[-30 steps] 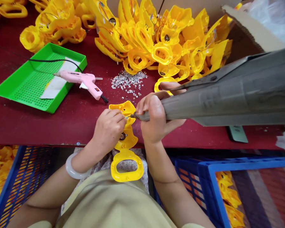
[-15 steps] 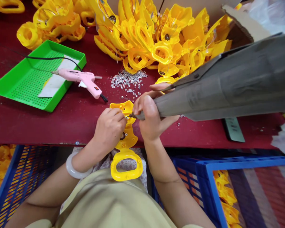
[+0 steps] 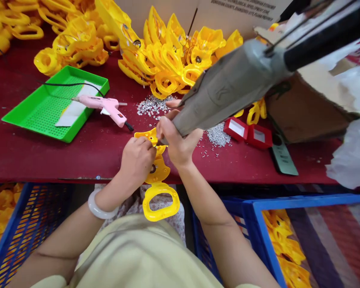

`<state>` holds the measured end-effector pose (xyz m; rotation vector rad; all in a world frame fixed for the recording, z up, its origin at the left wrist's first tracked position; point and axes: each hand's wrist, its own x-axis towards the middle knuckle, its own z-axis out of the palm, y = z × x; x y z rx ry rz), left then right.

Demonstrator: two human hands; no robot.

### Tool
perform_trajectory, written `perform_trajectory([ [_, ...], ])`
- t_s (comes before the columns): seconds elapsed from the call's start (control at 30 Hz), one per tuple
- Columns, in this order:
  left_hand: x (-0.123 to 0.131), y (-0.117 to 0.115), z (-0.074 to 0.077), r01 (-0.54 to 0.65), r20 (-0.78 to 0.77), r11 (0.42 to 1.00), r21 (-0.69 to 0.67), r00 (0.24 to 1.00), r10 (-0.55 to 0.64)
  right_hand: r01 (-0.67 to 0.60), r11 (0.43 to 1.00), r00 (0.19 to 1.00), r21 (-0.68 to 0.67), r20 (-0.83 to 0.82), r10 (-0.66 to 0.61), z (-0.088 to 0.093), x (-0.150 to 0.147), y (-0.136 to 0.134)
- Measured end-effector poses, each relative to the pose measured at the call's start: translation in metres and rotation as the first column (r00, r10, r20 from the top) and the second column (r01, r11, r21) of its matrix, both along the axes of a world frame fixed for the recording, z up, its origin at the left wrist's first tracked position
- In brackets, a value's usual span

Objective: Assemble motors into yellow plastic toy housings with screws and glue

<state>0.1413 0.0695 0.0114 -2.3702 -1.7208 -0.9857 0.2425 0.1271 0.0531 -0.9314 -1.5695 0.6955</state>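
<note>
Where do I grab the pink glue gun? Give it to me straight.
Grip the handle of the pink glue gun, coming from above on the near side. The gun lies on its side with the handle angled toward the person and clear of the green tray, while the nozzle end points away over the tray.

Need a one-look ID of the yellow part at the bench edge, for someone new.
On the dark red workbench, below the big heap of yellow plastic parts, look to the bench's near edge. There the left hand grips a yellow plastic piece, its oval loop hanging past the edge. Unlike the heaped parts, it is held, with the grey-sleeved tool in the right hand at its top.
</note>
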Motion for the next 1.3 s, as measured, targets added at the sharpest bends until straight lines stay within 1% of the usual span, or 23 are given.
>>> perform_trajectory([
  [0.1,0.005,-0.011,0.008,-0.074,-0.21,0.997,0.001,0.975,0.073,0.092,0.996,0.973,0.019,-0.216,-0.086,0.018,0.011,-0.011],
  [0.17,0.007,-0.019,0.015,-0.12,-0.334,0.993,-0.018,0.937,0.107,0.094,0.99,0.913,0.101,-0.405,-0.046,0.03,0.027,-0.019],
  [0.23,0.006,-0.025,0.023,-0.148,-0.348,0.989,-0.026,0.928,0.13,0.084,0.977,0.857,0.196,-0.515,0.029,0.037,0.051,-0.026],
  [0.27,0.004,-0.026,0.027,-0.165,-0.322,0.986,-0.016,0.935,0.151,0.079,0.975,0.855,0.208,-0.517,0.041,0.038,0.064,-0.029],
  [0.3,0.001,-0.026,0.031,-0.183,-0.287,0.983,0.004,0.941,0.176,0.096,0.974,0.854,0.204,-0.519,0.024,0.036,0.077,-0.031],
  [0.37,-0.009,-0.022,0.036,-0.196,-0.212,0.98,0.047,0.956,0.201,0.257,0.961,0.854,0.107,-0.491,-0.173,0.027,0.103,-0.035],
  [0.43,-0.021,-0.016,0.037,-0.146,-0.163,0.988,0.042,0.975,0.151,0.466,0.883,0.81,0.063,-0.433,-0.397,0.015,0.127,-0.036],
  [0.5,-0.032,-0.01,0.034,-0.073,-0.151,0.997,-0.031,0.986,0.068,0.576,0.815,0.769,0.061,-0.379,-0.515,0.001,0.148,-0.034],
  [0.57,-0.038,-0.008,0.031,-0.074,-0.178,0.99,-0.118,0.983,0.052,0.609,0.788,0.759,0.088,-0.353,-0.547,-0.01,0.167,-0.028],
  [0.63,-0.039,-0.013,0.029,-0.155,-0.239,0.977,-0.143,0.964,0.118,0.618,0.773,0.76,0.141,-0.359,-0.542,-0.02,0.185,-0.02],
  [0.7,-0.035,-0.021,0.029,-0.245,-0.305,0.964,-0.104,0.93,0.203,0.603,0.772,0.782,0.199,-0.337,-0.524,-0.028,0.203,-0.013],
  [0.77,-0.03,-0.03,0.031,-0.304,-0.344,0.951,-0.049,0.899,0.27,0.588,0.78,0.805,0.214,-0.246,-0.54,-0.035,0.216,-0.011],
  [0.83,-0.026,-0.038,0.032,-0.335,-0.342,0.942,-0.004,0.886,0.314,0.63,0.732,0.774,0.259,-0.132,-0.619,-0.037,0.221,-0.017],
  [0.87,-0.024,-0.041,0.031,-0.343,-0.33,0.939,0.011,0.885,0.328,0.666,0.677,0.734,0.313,-0.114,-0.669,-0.036,0.218,-0.024],
  [0.97,-0.021,-0.046,0.03,-0.353,-0.294,0.935,0.022,0.892,0.344,0.749,0.486,0.627,0.45,-0.246,-0.739,-0.028,0.192,-0.053],
  [1.0,-0.021,-0.047,0.029,-0.357,-0.288,0.934,0.016,0.893,0.347,0.774,0.484,0.611,0.408,-0.28,-0.741,-0.024,0.178,-0.063],
  [1.03,-0.02,-0.048,0.029,-0.362,-0.283,0.932,0.008,0.893,0.35,0.762,0.556,0.635,0.332,-0.216,-0.742,-0.021,0.164,-0.073],
  [1.07,-0.019,-0.049,0.028,-0.367,-0.279,0.93,0.001,0.893,0.352,0.695,0.677,0.71,0.241,-0.079,-0.7,-0.019,0.15,-0.081],
  [1.1,-0.018,-0.05,0.028,-0.37,-0.275,0.929,-0.005,0.894,0.354,0.596,0.789,0.792,0.149,0.048,-0.608,-0.017,0.136,-0.088],
  [1.13,-0.017,-0.051,0.028,-0.369,-0.271,0.929,-0.006,0.895,0.354,0.475,0.878,0.863,0.06,0.166,-0.478,-0.017,0.123,-0.092],
  [1.17,-0.016,-0.051,0.027,-0.367,-0.267,0.93,-0.002,0.897,0.353,0.345,0.938,0.909,-0.02,0.257,-0.329,-0.017,0.112,-0.094],
  [1.23,-0.013,-0.053,0.026,-0.366,-0.256,0.93,0.014,0.898,0.357,0.135,0.984,0.926,-0.119,0.369,-0.082,-0.017,0.095,-0.092],
  [1.3,-0.011,-0.055,0.025,-0.372,-0.24,0.928,0.021,0.899,0.366,0.016,0.987,0.897,-0.158,0.438,0.056,-0.019,0.083,-0.087],
])
